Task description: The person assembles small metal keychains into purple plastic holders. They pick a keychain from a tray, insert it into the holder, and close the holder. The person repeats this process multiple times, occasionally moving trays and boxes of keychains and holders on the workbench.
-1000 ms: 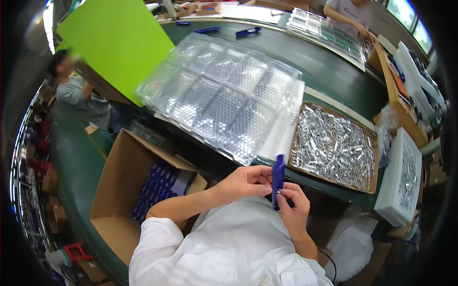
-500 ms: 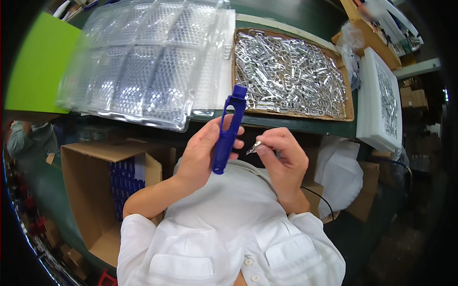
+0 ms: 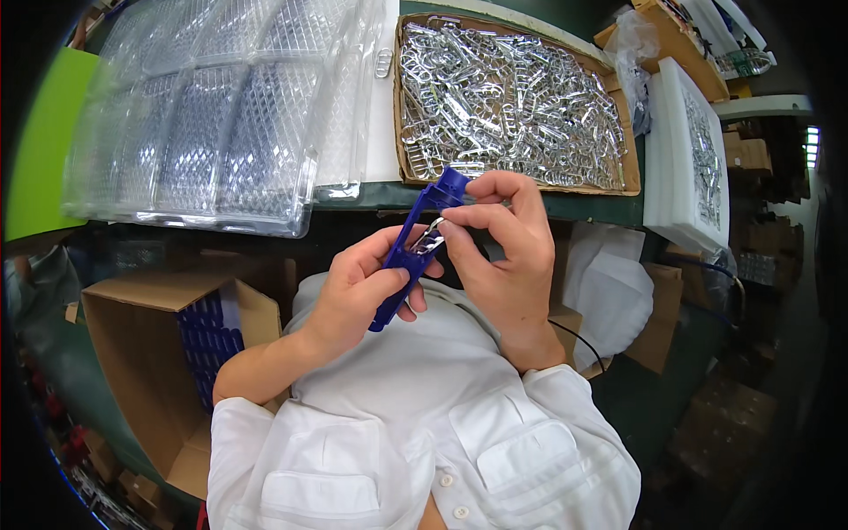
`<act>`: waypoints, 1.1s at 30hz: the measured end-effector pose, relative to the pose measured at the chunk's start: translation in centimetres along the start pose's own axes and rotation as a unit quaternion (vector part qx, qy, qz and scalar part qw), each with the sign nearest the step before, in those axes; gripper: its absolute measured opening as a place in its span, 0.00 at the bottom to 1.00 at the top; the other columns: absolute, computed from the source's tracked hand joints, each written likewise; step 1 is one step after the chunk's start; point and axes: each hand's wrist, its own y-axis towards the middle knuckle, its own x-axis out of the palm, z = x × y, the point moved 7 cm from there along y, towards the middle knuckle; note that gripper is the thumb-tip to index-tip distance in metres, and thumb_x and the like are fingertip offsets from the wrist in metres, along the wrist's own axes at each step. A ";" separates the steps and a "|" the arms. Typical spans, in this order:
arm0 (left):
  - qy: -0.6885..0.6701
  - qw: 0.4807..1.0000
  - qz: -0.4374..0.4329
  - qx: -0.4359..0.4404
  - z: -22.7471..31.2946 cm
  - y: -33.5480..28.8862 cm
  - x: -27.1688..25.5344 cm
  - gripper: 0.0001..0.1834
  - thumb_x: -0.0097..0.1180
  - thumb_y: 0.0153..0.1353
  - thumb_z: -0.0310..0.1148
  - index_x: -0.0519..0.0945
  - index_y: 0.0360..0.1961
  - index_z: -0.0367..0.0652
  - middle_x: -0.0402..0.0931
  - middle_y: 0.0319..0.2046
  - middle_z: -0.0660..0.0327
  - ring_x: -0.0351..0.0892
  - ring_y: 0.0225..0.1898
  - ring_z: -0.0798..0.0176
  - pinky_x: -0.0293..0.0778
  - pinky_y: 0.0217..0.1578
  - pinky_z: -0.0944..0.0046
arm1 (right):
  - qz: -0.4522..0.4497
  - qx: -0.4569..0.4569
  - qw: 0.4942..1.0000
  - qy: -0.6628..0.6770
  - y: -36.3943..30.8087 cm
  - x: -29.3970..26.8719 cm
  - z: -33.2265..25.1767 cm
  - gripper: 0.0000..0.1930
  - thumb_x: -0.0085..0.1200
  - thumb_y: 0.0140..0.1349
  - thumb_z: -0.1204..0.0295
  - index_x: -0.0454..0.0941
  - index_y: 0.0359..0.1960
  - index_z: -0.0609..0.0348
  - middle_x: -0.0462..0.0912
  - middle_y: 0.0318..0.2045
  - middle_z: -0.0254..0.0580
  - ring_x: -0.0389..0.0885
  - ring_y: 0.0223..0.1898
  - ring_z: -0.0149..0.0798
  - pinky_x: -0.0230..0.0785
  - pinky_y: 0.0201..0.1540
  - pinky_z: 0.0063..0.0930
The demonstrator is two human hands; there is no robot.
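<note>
A dark blue plastic housing [image 3: 394,300], long and slotted, is gripped by my left hand [image 3: 358,278] with the thumb on its face. It slants up and to the right in front of my chest. In its opening sits a small shiny metal clip [image 3: 428,240]. My right hand [image 3: 503,252] pinches the upper end of this clip between thumb and index finger, and its other fingers are bent near the top of the housing. How deep the clip goes into the opening is hard to see.
Beyond my hands a shallow cardboard tray [image 3: 632,172] holds many metal pieces. Clear plastic blister trays [image 3: 212,132] lie at its left. A white foam box [image 3: 658,159] with metal parts stands right. An open carton [image 3: 132,353] at lower left holds more blue housings [image 3: 212,331].
My right hand has moved left and up, carrying the metal clip into the opening of the blue housing. The housing has tilted further to the right. The whole view has shifted.
</note>
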 end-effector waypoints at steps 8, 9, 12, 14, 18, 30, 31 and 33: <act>0.051 0.998 0.021 0.007 0.0 -0.1 0.1 0.27 0.46 0.69 0.21 0.71 0.69 0.36 0.83 0.49 0.58 0.84 0.35 0.70 0.82 0.34 0.69 | 0.008 -0.031 0.995 -0.098 0.1 0.7 -0.7 0.07 0.68 0.49 0.81 0.81 0.28 0.62 0.80 0.55 0.53 0.81 0.51 0.54 0.76 0.49 0.44; 0.052 0.998 0.023 0.010 -0.1 -0.1 0.0 0.27 0.46 0.69 0.21 0.71 0.69 0.36 0.83 0.49 0.58 0.84 0.35 0.70 0.82 0.34 0.69 | 0.004 -0.039 0.993 -0.108 0.2 0.8 -0.8 0.07 0.68 0.48 0.81 0.81 0.28 0.62 0.80 0.55 0.54 0.81 0.51 0.55 0.76 0.50 0.45; 0.062 0.998 0.029 0.015 -0.4 0.1 -0.3 0.26 0.46 0.69 0.21 0.72 0.69 0.36 0.83 0.48 0.59 0.84 0.34 0.71 0.81 0.33 0.70 | -0.013 -0.063 0.988 -0.140 0.3 1.0 -1.2 0.08 0.67 0.48 0.81 0.80 0.27 0.63 0.80 0.56 0.55 0.81 0.52 0.57 0.75 0.51 0.46; 0.078 0.996 0.033 0.018 -0.5 0.1 -0.5 0.26 0.46 0.69 0.21 0.73 0.68 0.35 0.83 0.48 0.60 0.83 0.33 0.71 0.81 0.32 0.70 | -0.031 -0.087 0.984 -0.152 0.2 1.4 -1.3 0.08 0.68 0.48 0.81 0.80 0.28 0.63 0.80 0.57 0.56 0.82 0.53 0.57 0.76 0.51 0.45; 0.120 0.991 0.045 0.027 -0.4 0.4 -0.6 0.24 0.47 0.69 0.21 0.74 0.67 0.34 0.84 0.46 0.60 0.83 0.31 0.72 0.80 0.31 0.70 | -0.074 -0.119 0.978 -0.154 0.3 1.9 -0.6 0.09 0.69 0.50 0.82 0.80 0.30 0.63 0.79 0.58 0.57 0.83 0.53 0.56 0.78 0.52 0.42; 0.285 0.946 0.061 0.143 1.4 1.2 0.5 0.12 0.57 0.73 0.30 0.82 0.50 0.33 0.83 0.26 0.63 0.80 0.25 0.74 0.76 0.26 0.70 | -0.041 0.189 0.965 0.180 -1.2 2.0 4.4 0.13 0.65 0.60 0.79 0.79 0.46 0.62 0.88 0.37 0.38 0.87 0.36 0.30 0.79 0.44 0.27; 0.298 0.944 0.067 0.128 1.3 1.4 0.3 0.11 0.57 0.73 0.31 0.83 0.48 0.33 0.82 0.25 0.63 0.80 0.24 0.74 0.76 0.26 0.70 | -0.045 0.197 0.961 0.187 -1.4 2.1 4.9 0.13 0.65 0.60 0.79 0.78 0.46 0.63 0.87 0.37 0.38 0.87 0.36 0.30 0.79 0.43 0.27; 0.309 0.941 0.081 0.108 1.3 1.6 0.1 0.11 0.57 0.74 0.32 0.83 0.44 0.34 0.81 0.23 0.63 0.80 0.24 0.74 0.76 0.26 0.70 | -0.054 0.215 0.954 0.201 -1.7 2.3 5.5 0.13 0.65 0.60 0.79 0.78 0.45 0.63 0.86 0.36 0.38 0.85 0.34 0.31 0.79 0.41 0.28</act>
